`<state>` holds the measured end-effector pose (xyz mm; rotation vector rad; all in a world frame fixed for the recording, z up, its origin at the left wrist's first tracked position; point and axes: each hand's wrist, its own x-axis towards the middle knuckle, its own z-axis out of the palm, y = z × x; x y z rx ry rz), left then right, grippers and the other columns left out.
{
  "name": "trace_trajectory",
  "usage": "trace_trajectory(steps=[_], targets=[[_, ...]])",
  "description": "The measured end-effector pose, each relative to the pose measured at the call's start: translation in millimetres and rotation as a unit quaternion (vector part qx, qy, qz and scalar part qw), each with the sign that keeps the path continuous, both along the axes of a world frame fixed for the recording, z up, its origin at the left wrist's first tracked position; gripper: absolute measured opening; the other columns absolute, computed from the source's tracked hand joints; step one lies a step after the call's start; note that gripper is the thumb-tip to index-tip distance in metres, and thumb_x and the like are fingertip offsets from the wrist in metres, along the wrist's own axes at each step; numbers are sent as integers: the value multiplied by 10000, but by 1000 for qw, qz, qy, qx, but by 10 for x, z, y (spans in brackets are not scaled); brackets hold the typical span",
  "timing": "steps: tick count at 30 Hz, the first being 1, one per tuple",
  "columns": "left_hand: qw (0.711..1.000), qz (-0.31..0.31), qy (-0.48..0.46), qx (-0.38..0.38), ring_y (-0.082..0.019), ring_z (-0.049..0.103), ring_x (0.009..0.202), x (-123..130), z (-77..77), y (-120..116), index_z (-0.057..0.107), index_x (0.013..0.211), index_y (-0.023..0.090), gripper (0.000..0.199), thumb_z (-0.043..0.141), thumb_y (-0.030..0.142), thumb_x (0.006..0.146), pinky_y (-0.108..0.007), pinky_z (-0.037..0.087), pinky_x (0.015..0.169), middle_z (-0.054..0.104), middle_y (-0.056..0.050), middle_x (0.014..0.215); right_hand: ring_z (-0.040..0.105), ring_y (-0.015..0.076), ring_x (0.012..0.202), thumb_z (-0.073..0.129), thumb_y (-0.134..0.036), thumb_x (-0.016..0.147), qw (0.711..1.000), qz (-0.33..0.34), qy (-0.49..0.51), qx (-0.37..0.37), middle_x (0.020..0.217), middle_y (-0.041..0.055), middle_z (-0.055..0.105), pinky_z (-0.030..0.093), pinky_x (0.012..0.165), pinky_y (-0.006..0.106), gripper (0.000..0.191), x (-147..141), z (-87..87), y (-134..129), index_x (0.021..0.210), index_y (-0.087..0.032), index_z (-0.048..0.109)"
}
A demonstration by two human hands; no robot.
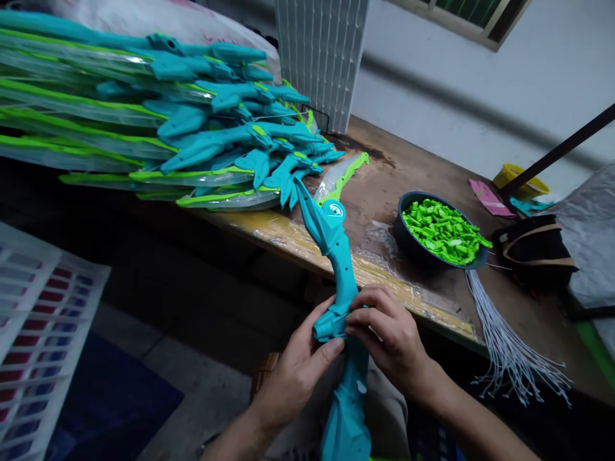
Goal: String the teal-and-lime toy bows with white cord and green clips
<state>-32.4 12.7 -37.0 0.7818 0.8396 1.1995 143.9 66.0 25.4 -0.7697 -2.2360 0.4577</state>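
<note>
A teal plastic toy bow [342, 266] stands nearly upright in front of me. Its upper limb leans over the table's edge, and its lower part reaches down toward my lap. My left hand [302, 362] is closed around the bow's middle from the left, the thumb lying across the front. From the other side, the fingers of my right hand [391, 336] pinch at the same middle section, beside a short projecting block. Whether a small part sits between those fingertips is hidden. A lime-green arm with a clear panel [336, 179] shows behind the bow's upper end.
Many similar teal and green bows [216, 137] lie piled at the table's left. A dark bowl [398, 240] holds small green pieces [444, 230]. White strings [502, 339] hang over the wooden table's edge [423, 301]. A white plastic crate [48, 320] stands at lower left.
</note>
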Motion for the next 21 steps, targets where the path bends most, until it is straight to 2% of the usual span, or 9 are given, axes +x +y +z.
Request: trace_trajectory(steps=[3,8,14,21], targets=[[1000,5,-2,1,-301,494,1446,18,33,-8,583,1464,282,580,754,387,919,-392,393,1218,600,-61,1521,586,256,1027,635,-143,996,997,-42,-19,58,1050,102,662,567,885,412,101,-7,7,-108,1068,-191,687],[1000,-13,-25,8,-294,541,1400,42,72,-17,579,1461,284,573,755,374,923,-399,420,1199,631,-58,1486,599,251,990,588,-72,995,994,-52,-44,83,1025,105,667,586,803,379,262,79,67,-231,1196,-208,685],[999,-31,-35,14,-309,541,1397,81,77,-13,588,1450,304,567,767,375,916,-443,381,1230,610,-53,1508,642,241,977,685,-81,956,997,-36,31,56,1035,74,719,577,869,425,164,129,93,-238,1040,-221,678],[996,-40,-77,14,-324,470,1465,122,60,-13,607,1421,316,514,747,400,933,-483,326,1265,582,-47,1537,664,221,944,696,-120,972,994,-12,46,103,1016,85,762,600,833,409,56,136,46,-196,972,-174,709]])
